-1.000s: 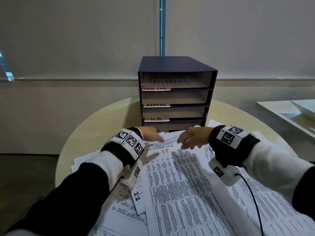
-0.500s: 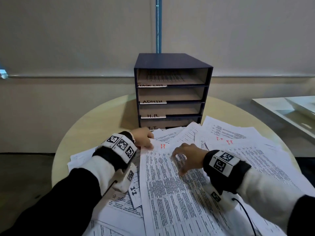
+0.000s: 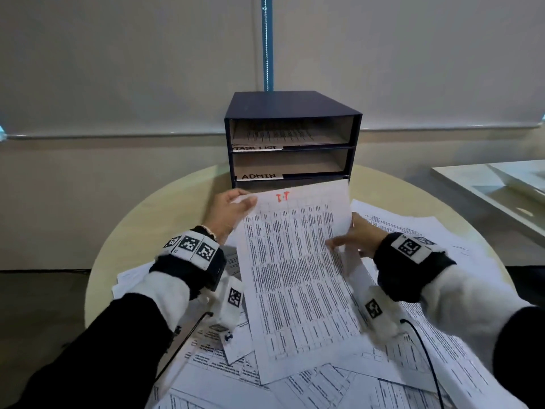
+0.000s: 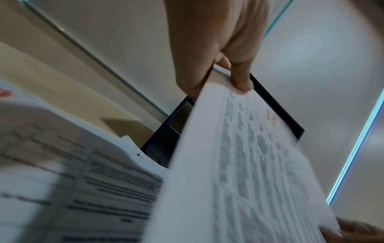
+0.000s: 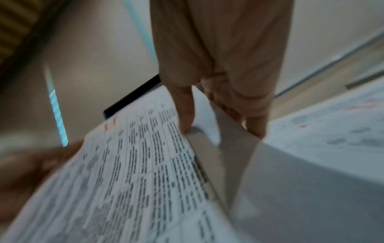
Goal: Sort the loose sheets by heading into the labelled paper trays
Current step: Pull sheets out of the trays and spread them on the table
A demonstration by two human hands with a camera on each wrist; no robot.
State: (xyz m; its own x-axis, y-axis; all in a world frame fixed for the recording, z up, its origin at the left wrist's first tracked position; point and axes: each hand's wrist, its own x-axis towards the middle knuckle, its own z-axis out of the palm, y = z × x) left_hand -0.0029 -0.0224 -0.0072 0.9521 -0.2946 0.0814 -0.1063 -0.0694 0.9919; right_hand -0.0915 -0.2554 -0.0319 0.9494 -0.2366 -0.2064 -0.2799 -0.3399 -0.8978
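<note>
1. A thin white printed sheet headed "I.T" in red [image 3: 292, 261] stands lifted at the centre of the head view, its top edge raised in front of the lower trays. Dense black tabular text covers it, and the paper bows slightly.
2. The left hand [image 3: 228, 212] pinches the sheet's upper left corner between thumb and fingers; the left wrist view shows the fingers [image 4: 239, 78] clamped on the paper edge.
3. The right hand [image 3: 358, 236] grips the sheet's right edge, thumb on the printed face and fingers behind it.
4. A dark navy box-shaped paper tray unit [image 3: 292, 107] stands at upper centre. Two tray openings with brown card interiors show, labelled "TASK LIST" [image 3: 257, 148] and "ADMIN" [image 3: 259, 176]; printed paper lies in the top one. The raised sheet hides the lower trays.
5. Many loose white printed sheets [image 3: 427, 231] overlap across the round pale wooden table [image 3: 165, 208]; I cannot count them.
6. A white shelf [image 3: 486, 184] sits at the right edge.
</note>
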